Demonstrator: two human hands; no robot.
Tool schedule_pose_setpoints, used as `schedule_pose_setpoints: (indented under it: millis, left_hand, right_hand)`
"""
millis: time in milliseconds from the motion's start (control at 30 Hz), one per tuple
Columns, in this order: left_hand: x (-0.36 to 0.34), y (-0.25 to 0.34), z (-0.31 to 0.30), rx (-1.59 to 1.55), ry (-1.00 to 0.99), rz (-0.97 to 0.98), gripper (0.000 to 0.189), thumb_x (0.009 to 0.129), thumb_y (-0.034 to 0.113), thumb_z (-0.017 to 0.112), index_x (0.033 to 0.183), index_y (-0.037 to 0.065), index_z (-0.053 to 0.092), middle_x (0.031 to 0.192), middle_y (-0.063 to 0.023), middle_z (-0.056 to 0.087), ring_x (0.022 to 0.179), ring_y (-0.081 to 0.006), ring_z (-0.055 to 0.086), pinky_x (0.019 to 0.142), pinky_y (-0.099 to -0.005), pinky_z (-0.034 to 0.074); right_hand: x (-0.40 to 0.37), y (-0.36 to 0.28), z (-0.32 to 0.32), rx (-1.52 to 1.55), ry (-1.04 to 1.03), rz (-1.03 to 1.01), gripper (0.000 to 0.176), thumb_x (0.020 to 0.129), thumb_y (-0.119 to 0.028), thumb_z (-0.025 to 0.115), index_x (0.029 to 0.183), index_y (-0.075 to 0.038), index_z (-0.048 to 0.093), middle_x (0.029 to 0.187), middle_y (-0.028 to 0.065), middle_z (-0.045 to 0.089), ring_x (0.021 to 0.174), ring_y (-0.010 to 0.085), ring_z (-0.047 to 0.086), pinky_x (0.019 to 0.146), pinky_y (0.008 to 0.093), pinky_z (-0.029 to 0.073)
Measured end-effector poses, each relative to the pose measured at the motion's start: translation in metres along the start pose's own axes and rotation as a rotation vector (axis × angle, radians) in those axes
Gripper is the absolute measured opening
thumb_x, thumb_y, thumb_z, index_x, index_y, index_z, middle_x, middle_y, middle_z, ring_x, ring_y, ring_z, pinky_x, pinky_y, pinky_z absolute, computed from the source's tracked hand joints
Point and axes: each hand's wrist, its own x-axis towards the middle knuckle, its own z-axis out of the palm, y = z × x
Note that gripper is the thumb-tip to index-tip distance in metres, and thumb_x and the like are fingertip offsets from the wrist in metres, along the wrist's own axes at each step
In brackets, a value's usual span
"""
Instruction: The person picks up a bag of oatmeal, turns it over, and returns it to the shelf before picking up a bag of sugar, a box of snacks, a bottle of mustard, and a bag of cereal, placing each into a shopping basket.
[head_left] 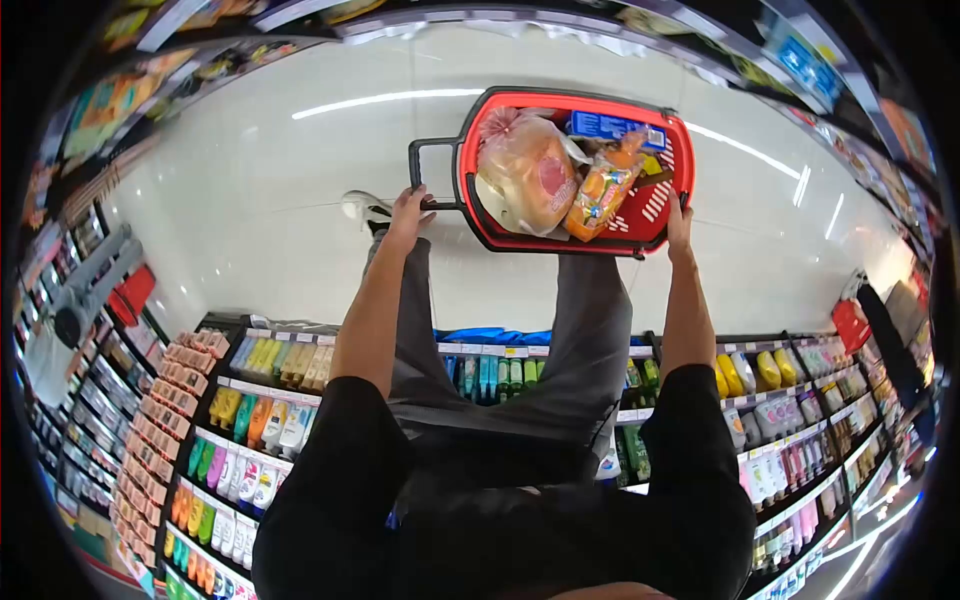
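Black sleeves [340, 440] nearest, red basket [590, 97] dead ahead, long axis crosswise: left grip [408, 212] wrapped on its black handle [413, 170], right grip [680, 218] clamping the opposite rim.

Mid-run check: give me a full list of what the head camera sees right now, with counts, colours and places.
red basket: one, red with a black handle, held over the floor
bagged bread: one, pale in a clear bag, left side of the basket
orange pack: one, orange-yellow, middle of the basket
blue box: one, blue, far edge of the basket
shelves: several rows of bottles and tubes, mixed colours, lower left and lower right
yellow bottles: several, right-hand shelf
floor: white, glossy
shoe: one, white, beside the handle
left hand: on the black handle
right hand: on the basket's right rim
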Motion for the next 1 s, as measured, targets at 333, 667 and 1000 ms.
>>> schedule_pose_setpoints:
  millis: [333,667,1000]
  left_hand:
    - [0.028,0.068,-0.256,0.076,0.362,0.132,0.027,0.083,0.022,0.055,0.1,0.004,0.045,0.083,-0.0074,0.052,0.062,-0.0157,0.053,0.053,-0.0285,0.05]
    - [0.049,0.163,-0.48,0.116,0.602,0.394,0.031,0.077,0.001,0.046,0.108,0.002,0.042,0.085,-0.0091,0.05,0.065,-0.017,0.055,0.05,-0.0262,0.047]
    - [0.023,0.141,-0.508,-0.32,0.301,0.335,0.048,0.074,-0.005,0.051,0.115,0.01,0.031,0.104,-0.013,0.048,0.097,-0.0261,0.054,0.075,-0.0451,0.047]
  right_hand:
    - [-0.089,-0.071,0.241,-0.434,-0.071,-0.237,0.058,0.08,-0.048,0.049,0.108,0.003,0.045,0.101,0.0233,0.056,0.098,0.0346,0.053,0.085,0.0389,0.04]
    - [-0.197,-0.16,0.456,-0.611,-0.203,-0.5,0.038,0.085,-0.029,0.046,0.102,0.005,0.042,0.089,0.0298,0.057,0.088,0.044,0.054,0.076,0.0462,0.043]
    - [-0.213,-0.127,0.447,-0.244,-0.493,-0.195,0.038,0.067,0.002,0.06,0.101,0.005,0.045,0.085,0.0125,0.058,0.072,0.019,0.059,0.06,0.0285,0.05]
